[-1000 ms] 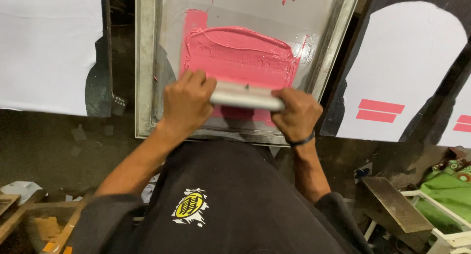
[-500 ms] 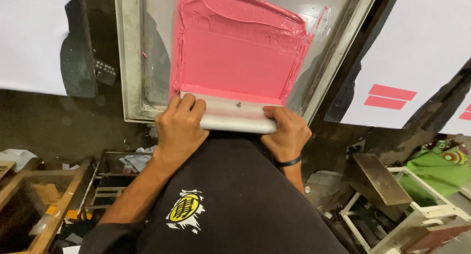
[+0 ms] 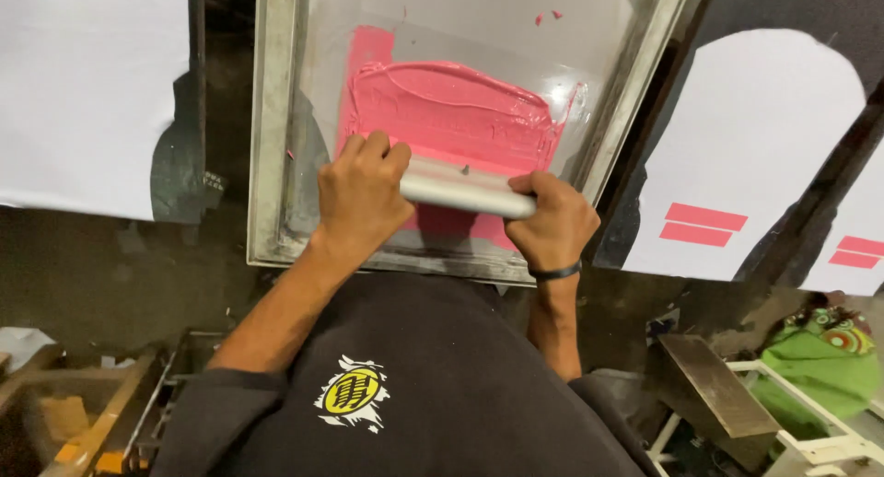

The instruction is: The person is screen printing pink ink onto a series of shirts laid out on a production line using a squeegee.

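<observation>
Squeegee, a metal-handled bar, lay across the pink ink in the lower half of the framed screen. Left hand gripped its 9 o'clock end, fingers curled over the top; right hand closed on the 3 o'clock end, black band at the wrist. White sheet with two pink bars lay at 3 o'clock; another white sheet at 9 o'clock.

A white sheet lay flat at the far left. To the right sat an arched white panel printed with two pink bars, and a second panel showed beside it. Lower right, green fabric rested near a white frame.
</observation>
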